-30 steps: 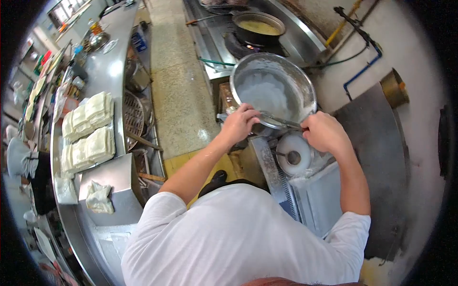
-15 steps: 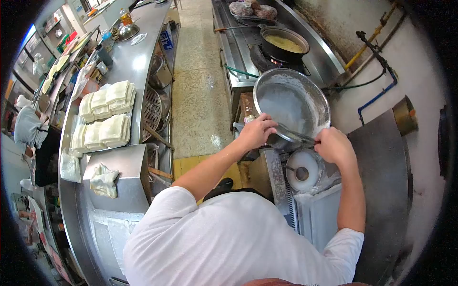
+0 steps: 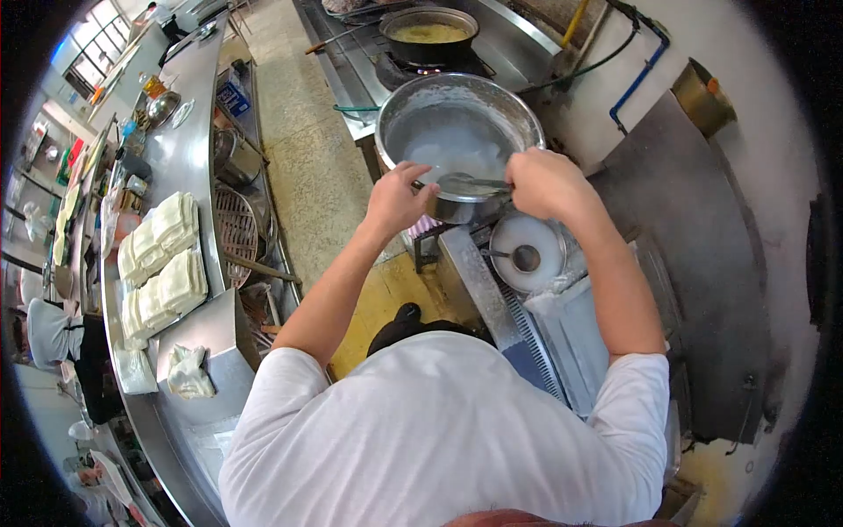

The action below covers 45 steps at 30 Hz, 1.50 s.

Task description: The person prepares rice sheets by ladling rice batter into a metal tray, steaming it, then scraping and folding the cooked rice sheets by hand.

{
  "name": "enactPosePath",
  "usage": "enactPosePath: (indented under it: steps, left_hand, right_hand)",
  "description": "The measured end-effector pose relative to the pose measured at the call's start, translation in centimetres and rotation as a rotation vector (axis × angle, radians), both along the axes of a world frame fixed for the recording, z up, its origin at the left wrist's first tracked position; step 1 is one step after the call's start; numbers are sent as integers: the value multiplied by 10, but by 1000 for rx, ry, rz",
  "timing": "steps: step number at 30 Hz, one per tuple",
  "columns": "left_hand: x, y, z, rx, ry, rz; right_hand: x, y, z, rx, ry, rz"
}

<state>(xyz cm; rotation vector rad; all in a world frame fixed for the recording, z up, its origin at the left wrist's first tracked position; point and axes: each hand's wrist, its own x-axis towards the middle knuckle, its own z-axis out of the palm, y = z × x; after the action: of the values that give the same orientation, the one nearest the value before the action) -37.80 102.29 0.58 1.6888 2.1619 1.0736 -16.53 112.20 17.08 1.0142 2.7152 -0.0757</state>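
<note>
Steel table (image 3: 195, 132) carries white stacks (image 3: 163, 235); pot (image 3: 436, 51) stands beyond bowl (image 3: 465, 93). Right hand (image 3: 549, 183) grips metal utensil (image 3: 474, 185); left hand (image 3: 399, 200): grip indeterminable.

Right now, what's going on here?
A person has both hands at a big bowl of cloudy liquid. The right hand holds a utensil near the bowl's closest edge; the left hand is by the utensil's other end, contact unclear. Nearby, a ladle rests in a small pan, and a pot stands beyond the bowl.
</note>
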Motion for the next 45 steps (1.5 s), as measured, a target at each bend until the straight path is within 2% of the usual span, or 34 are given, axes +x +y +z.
enactPosePath:
  steps: [2,4,6,8,10,11,12,14,16,17,18,20,21,23,24,26,30,32,33,35,38,42,44,45]
  left_hand:
    - [17,6,20,-77,-86,-19]
    - [33,21,22,163,118,-119]
    - [41,41,20,155,111,-203]
    - [38,72,12,153,240,-331]
    - [16,99,5,128,402,-388]
    - [3,111,-3,184,338,-349]
    - [-8,120,-3,241,272,-310]
    - [-37,136,4,202,176,-226]
    - [-61,147,22,159,332,-213]
    - [-74,156,22,106,278,-187]
    - [-95,171,11,179,265,-207]
    - [-121,189,6,130,210,-175]
    - [-130,195,7,124,202,-192]
    - [-146,206,12,44,77,-147]
    - [-152,212,10,37,73,-156]
    - [-162,225,6,-159,-113,-51]
    - [-175,245,-6,-172,-137,-133]
    - [-180,255,-10,-207,-107,-209]
    - [-180,259,-10,-210,-111,-218]
    - [-181,266,-8,-229,-146,-240]
    - [-183,278,-10,-200,-84,-251]
    - [-184,289,-14,-120,-120,-193]
    - [-179,289,0,-157,-155,-158]
    - [-180,290,-2,-155,-157,-160]
  right_hand:
    - [0,-2,-9,-29,107,37]
    - [-1,-5,-24,-40,177,40]
    - [-3,-8,-34,-41,402,54]
    - [-1,-1,-42,-92,474,41]
    - [8,8,-57,-263,985,46]
    - [19,12,-71,-263,989,7]
    - [35,19,-90,-365,1036,-179]
    - [68,35,-137,-555,1113,-536]
    - [98,31,-206,-760,988,-891]
    - [112,23,-250,-808,926,-1028]
    - [119,12,-286,-856,862,-1162]
    - [116,-13,-315,-990,957,-1401]
    - [112,-16,-331,-986,957,-1421]
    - [108,-18,-361,-1282,1307,-1680]
    - [105,-18,-376,-1279,1307,-1695]
    - [98,-15,-394,-1392,1635,-1730]
    - [71,-2,-392,-1340,1740,-1868]
    - [63,3,-379,-1506,1970,-1922]
    - [65,2,-386,-1494,1976,-1930]
    - [75,-1,-410,-1399,1969,-1822]
    - [84,0,-399,-1239,1974,-1833]
    - [87,-1,-319,-1123,1931,-1757]
    - [82,2,-273,-780,1902,-1570]
    - [81,4,-251,-776,1903,-1569]
